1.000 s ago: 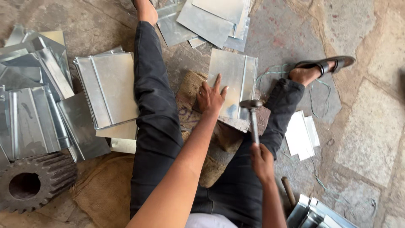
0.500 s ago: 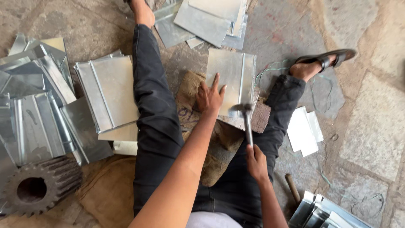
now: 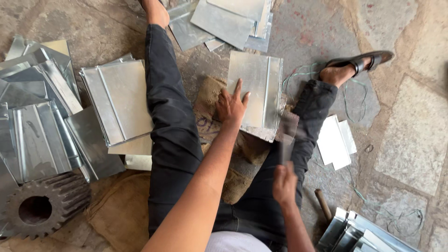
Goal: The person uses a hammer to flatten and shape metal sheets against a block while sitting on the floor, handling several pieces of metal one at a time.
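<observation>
I sit on a stone floor with my legs spread. My left hand (image 3: 232, 105) presses flat on a folded metal sheet (image 3: 257, 91) that lies between my legs on a block covered with sacking. My right hand (image 3: 284, 183) grips the handle of a hammer (image 3: 286, 135), whose head is blurred and low over the sheet's right near edge.
Stacks of folded metal sheets (image 3: 119, 100) lie to the left, more sheets (image 3: 228, 18) at the top and bottom right (image 3: 359, 231). A large rusty gear (image 3: 39, 207) sits bottom left. Small white sheets (image 3: 335, 142), loose wire and a wooden handle (image 3: 323, 204) lie to the right. Burlap (image 3: 119, 210) covers the floor.
The hammer has swung down and rightward toward the sheet's right edge and is now blurred. My left hand has stayed pressed on the sheet.
</observation>
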